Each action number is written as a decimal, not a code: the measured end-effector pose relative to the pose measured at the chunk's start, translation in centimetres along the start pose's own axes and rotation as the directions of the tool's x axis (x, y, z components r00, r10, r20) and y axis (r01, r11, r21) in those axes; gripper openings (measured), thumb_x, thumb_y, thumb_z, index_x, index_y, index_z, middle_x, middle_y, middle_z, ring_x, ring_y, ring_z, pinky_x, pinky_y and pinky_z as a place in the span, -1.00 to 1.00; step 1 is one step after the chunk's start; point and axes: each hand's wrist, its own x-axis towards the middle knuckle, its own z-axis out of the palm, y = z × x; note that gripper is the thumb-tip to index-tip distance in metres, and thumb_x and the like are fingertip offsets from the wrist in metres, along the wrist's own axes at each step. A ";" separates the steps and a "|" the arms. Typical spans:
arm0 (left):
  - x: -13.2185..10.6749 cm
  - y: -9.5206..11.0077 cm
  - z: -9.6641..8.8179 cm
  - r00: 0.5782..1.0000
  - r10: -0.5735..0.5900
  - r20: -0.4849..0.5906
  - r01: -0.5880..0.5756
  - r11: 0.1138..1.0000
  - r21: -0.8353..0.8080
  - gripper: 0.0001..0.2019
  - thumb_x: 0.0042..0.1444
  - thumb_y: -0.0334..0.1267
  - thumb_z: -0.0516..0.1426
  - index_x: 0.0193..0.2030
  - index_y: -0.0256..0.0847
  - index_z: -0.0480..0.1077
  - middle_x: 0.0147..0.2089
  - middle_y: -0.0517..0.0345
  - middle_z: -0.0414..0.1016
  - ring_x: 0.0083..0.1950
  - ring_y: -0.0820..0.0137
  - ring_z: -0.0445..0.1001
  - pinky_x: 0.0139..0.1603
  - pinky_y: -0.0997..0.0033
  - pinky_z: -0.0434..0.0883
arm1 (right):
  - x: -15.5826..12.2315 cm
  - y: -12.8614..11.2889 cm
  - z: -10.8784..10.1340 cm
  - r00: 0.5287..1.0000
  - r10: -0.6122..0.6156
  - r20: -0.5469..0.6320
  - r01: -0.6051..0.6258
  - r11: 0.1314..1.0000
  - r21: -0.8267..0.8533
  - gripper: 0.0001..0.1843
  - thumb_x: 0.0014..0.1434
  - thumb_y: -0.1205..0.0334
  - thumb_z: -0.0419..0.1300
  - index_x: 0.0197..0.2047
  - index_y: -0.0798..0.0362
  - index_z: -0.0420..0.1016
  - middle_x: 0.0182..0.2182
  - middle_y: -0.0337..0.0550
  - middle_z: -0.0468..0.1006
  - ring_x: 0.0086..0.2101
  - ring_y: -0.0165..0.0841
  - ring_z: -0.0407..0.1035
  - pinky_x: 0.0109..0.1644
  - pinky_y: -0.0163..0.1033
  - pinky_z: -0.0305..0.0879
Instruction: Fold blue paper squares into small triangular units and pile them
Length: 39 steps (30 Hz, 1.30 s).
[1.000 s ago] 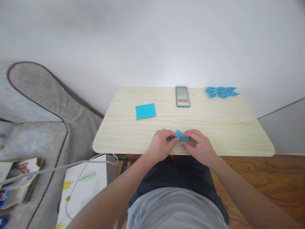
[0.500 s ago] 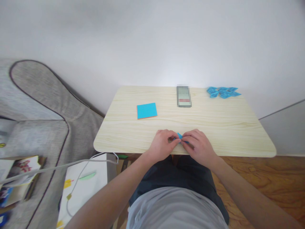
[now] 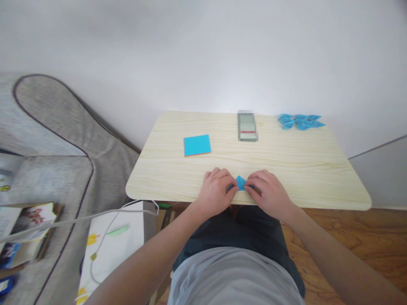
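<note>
Between my hands, close to the table's front edge, is a small folded piece of blue paper (image 3: 241,183) with a pointed top and a crease down its middle. My left hand (image 3: 218,190) pinches its left side between thumb and fingers. On the right side, my right hand (image 3: 266,192) grips it the same way. The fingertips cover both ends of the paper. A stack of blue paper sheets (image 3: 197,145) with a thin red-orange edge lies farther back to the left. Several folded blue paper pieces (image 3: 300,121) sit at the back right of the table.
A pixelated phone-like object (image 3: 247,126) lies near the back of the pale wooden table (image 3: 171,178), against the white wall. To the left are a grey sofa (image 3: 108,182), a white cable (image 3: 111,212) and a white box (image 3: 124,241) below table height.
My hands have drawn slightly apart, so more of the folded paper shows between them, including its middle crease. The view has shifted a little.
</note>
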 end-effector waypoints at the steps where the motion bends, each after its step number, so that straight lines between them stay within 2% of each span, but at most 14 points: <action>1: 0.0 0.0 0.0 1.000 -0.004 0.001 0.004 1.000 -0.002 -0.92 0.25 -0.17 0.24 -0.22 -0.08 0.53 -0.12 0.10 0.53 0.01 0.19 0.38 0.01 0.13 0.26 | 0.0 0.1 0.0 1.000 0.017 -0.013 -0.017 1.000 0.015 -0.87 0.35 0.16 0.20 -0.17 -0.03 0.57 -0.15 -0.06 0.58 -0.11 -0.15 0.39 -0.02 0.01 0.31; 5: 0.1 0.0 0.0 1.000 -0.030 -0.002 0.030 1.000 -0.009 -0.91 0.21 -0.17 0.27 -0.26 -0.09 0.51 -0.13 0.12 0.53 0.01 0.19 0.38 0.00 0.12 0.26 | -0.3 0.3 0.2 0.990 0.115 -0.078 -0.110 0.992 0.062 -0.89 0.30 0.15 0.26 -0.24 -0.05 0.58 -0.17 -0.07 0.55 -0.13 -0.15 0.40 -0.02 0.01 0.33; 9: 0.1 0.0 0.0 0.999 -0.049 -0.008 0.049 0.999 -0.008 -0.90 0.23 -0.15 0.26 -0.27 -0.09 0.51 -0.13 0.11 0.53 0.01 0.19 0.38 -0.02 0.12 0.26 | -0.3 0.0 0.5 0.979 0.180 -0.098 -0.178 0.983 0.034 -0.88 0.27 0.13 0.29 -0.29 -0.05 0.57 -0.21 -0.07 0.54 -0.14 -0.14 0.39 -0.02 0.02 0.33; 17: 0.1 0.3 0.1 0.998 -0.064 -0.015 0.065 0.998 0.020 -0.91 0.23 -0.19 0.24 -0.29 -0.10 0.47 -0.14 0.10 0.50 0.01 0.17 0.36 -0.04 0.10 0.26 | -0.1 -0.4 0.2 0.974 0.216 -0.071 -0.220 0.974 -0.047 -0.84 0.27 0.08 0.29 -0.29 -0.05 0.57 -0.20 -0.06 0.51 -0.13 -0.13 0.38 -0.01 0.04 0.32; 29: -0.3 -0.8 -0.1 0.993 -0.106 -0.044 0.107 0.994 0.031 -0.90 0.22 -0.20 0.25 -0.31 -0.11 0.45 -0.13 0.10 0.49 0.01 0.18 0.35 0.03 0.10 0.26 | -0.6 -0.1 0.9 0.950 0.268 -0.159 -0.271 0.963 0.005 -0.85 0.23 0.06 0.33 -0.31 -0.07 0.57 -0.22 -0.08 0.54 -0.15 -0.12 0.38 -0.01 0.07 0.30; 31: -0.3 -0.9 -0.3 0.996 -0.087 -0.035 0.088 0.996 0.017 -0.96 0.22 -0.22 0.25 -0.20 -0.06 0.51 -0.09 0.11 0.49 0.02 0.18 0.35 0.04 0.11 0.26 | -0.7 -0.1 0.9 0.946 0.284 -0.158 -0.285 0.958 0.018 -0.87 0.22 0.07 0.34 -0.28 -0.07 0.57 -0.21 -0.09 0.55 -0.15 -0.12 0.38 0.00 0.07 0.29; 34: -0.4 -0.9 -0.5 1.000 -0.012 0.000 0.012 1.000 -0.003 -0.76 0.27 -0.31 0.17 0.00 0.11 0.56 -0.02 0.14 0.50 0.04 0.20 0.35 0.05 0.11 0.24 | -0.7 -0.1 0.7 0.942 0.304 -0.144 -0.301 0.953 0.042 -0.90 0.22 0.11 0.34 -0.22 -0.09 0.58 -0.20 -0.11 0.56 -0.14 -0.12 0.38 0.01 0.06 0.28; 36: -0.5 -1.0 -0.6 0.999 0.041 0.028 -0.041 0.999 -0.012 -0.67 0.30 -0.37 0.13 0.00 0.19 0.58 0.00 0.15 0.51 0.05 0.22 0.35 0.08 0.11 0.23 | -0.6 -0.2 0.5 0.943 0.306 -0.133 -0.300 0.952 0.063 -0.93 0.22 0.15 0.34 -0.21 -0.10 0.58 -0.20 -0.13 0.57 -0.14 -0.12 0.38 0.00 0.05 0.27; 39: -0.7 -1.1 -0.6 0.996 0.076 0.041 -0.076 0.997 -0.019 -0.67 0.30 -0.38 0.12 -0.05 0.18 0.62 0.04 0.16 0.53 0.07 0.22 0.35 0.13 0.09 0.21 | -0.6 -0.2 0.3 0.945 0.304 -0.118 -0.296 0.952 0.084 -0.96 0.23 0.20 0.32 -0.22 -0.11 0.59 -0.21 -0.14 0.58 -0.14 -0.12 0.38 -0.01 0.04 0.27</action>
